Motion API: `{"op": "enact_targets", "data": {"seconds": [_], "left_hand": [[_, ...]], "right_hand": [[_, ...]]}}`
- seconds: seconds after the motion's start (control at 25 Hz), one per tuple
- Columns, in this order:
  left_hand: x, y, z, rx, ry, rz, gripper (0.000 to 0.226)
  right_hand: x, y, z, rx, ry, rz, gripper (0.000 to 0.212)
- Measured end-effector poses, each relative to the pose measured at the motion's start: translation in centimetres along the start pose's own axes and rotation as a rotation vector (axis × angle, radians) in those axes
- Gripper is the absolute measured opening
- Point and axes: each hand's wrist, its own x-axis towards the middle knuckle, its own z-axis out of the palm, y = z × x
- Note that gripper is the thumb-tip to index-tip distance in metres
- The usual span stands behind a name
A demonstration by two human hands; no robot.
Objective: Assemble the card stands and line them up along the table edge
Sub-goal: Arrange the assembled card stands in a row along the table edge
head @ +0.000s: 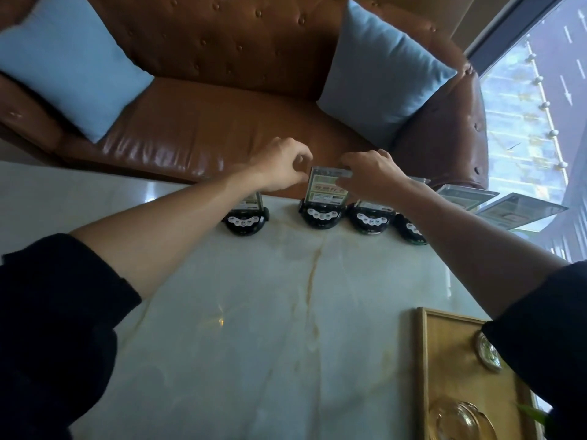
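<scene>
Both hands are up at the far edge of the pale marble table (pixel 254 312), working on one clear acrylic card holder with a green printed insert (pixel 324 187). It stands upright in a black rounded call-button base (pixel 321 215), right between the two sets of fingers. The left hand (pixel 281 166) is curled narrow at the card's left top corner, thumb and forefinger nearly closed; whether they actually pinch the edge I can't tell, it's blurred there. The right hand (pixel 370 174) grips the top right corner, fingers folded over the front of the card.

Looks like the seating step: card going into the base slot. To do it well, push straight down w/ even pressure at both corners so it doesn't jam crooked, and don't shove outward, since the base sits v. close to the table edge above the brown leather sofa (pixel 222 128).

Just left of the left wrist stands another stand (pixel 244 215); under the right wrist are two more bases (pixel 371 219), approx in line. Beyond the right hand, loose acrylic cards (pixel 521 211) probably still await fitting.
</scene>
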Motion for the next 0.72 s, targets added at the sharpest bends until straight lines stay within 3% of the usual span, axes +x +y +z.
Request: {"op": "enact_targets", "data": {"seconds": [0.16,0.28,0.44,0.56,0.72], "left_hand": [[-3.0,-4.8,-3.2,0.038,0.006,-0.131,0.056],[-6.0,-8.1,-4.1,-0.013,0.094,-0.165,0.045],[-9.1,-11.6,-3.9,-0.018,0.122,-0.192,0.030],[-9.8,-12.9,-3.1,-0.098,0.183,-0.179,0.015],[-8.7,-12.6,-2.2,-0.156,0.245,-0.152,0.010]], "right_hand": [[1.3,-3.5,0.0,0.033,0.131,-0.089,0.025],[2.9,-9.0,0.4,0.104,0.150,-0.208,0.018],[4.1,-13.7,2.2,0.112,-0.021,-0.276,0.005],[4.8,-14.5,2.8,0.105,-0.014,-0.244,0.016],[4.9,-13.3,1.7,0.093,0.035,-0.230,0.024]]}}
